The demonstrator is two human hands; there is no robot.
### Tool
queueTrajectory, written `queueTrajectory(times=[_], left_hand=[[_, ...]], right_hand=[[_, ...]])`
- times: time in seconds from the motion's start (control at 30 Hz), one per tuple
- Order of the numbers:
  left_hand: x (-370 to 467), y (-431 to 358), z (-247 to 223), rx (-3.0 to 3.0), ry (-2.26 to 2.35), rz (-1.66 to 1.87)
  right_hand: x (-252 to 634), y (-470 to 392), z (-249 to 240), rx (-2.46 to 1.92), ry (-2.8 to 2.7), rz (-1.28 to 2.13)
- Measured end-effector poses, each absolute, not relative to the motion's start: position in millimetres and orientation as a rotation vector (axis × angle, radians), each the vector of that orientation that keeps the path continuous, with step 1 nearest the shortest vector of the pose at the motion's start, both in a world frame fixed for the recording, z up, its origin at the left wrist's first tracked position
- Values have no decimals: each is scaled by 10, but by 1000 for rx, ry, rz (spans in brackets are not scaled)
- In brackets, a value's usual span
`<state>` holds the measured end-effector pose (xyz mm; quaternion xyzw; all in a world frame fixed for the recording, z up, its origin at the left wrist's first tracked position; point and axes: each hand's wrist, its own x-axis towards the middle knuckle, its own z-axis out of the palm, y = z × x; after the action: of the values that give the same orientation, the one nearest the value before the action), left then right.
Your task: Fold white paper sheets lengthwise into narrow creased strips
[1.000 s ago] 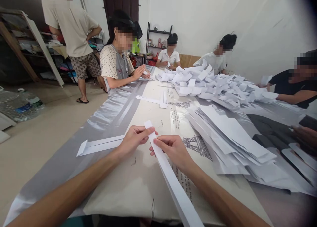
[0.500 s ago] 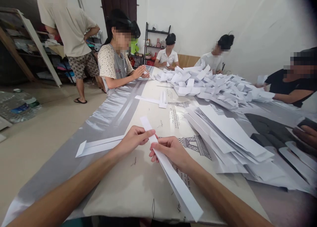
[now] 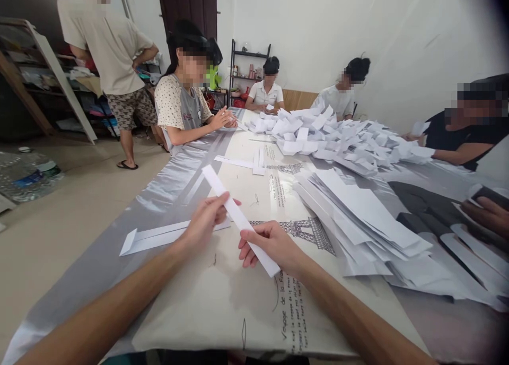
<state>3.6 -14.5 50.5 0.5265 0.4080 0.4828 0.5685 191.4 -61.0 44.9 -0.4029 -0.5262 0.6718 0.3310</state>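
Observation:
A narrow folded white paper strip [image 3: 238,214] slants between my two hands above the table. My left hand [image 3: 207,216] pinches its upper part, thumb on top. Lower down, my right hand [image 3: 265,242] grips the strip between thumb and fingers, with its near end sticking out past the thumb. Under and left of my left hand lies another folded paper strip [image 3: 155,239] with a bent-up end. Farther off, a third folded paper piece [image 3: 258,161] rests on the printed tablecloth [image 3: 191,312].
To the right lies a stack of flat white papers [image 3: 358,211]. Behind it spreads a big heap of folded papers [image 3: 318,129]. Several people sit around the table, and one person [image 3: 107,52] stands at the left. Another hand [image 3: 487,211] shows at the right edge.
The strip has slid up and left through my right hand, so much less of it hangs below. My left hand has shifted slightly left.

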Motion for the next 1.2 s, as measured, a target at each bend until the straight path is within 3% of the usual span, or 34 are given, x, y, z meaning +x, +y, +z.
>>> queueTrajectory(times=[0.37, 0.93, 1.2], left_hand=[[-401, 292, 451, 938, 981, 1570], [-552, 408, 481, 763, 1056, 1726], [-690, 390, 528, 865, 1054, 1660]], right_hand=[[1851, -641, 417, -1001, -1474, 1862], [1990, -598, 444, -980, -1658, 1860], [2072, -598, 502, -1057, -1820, 1623]])
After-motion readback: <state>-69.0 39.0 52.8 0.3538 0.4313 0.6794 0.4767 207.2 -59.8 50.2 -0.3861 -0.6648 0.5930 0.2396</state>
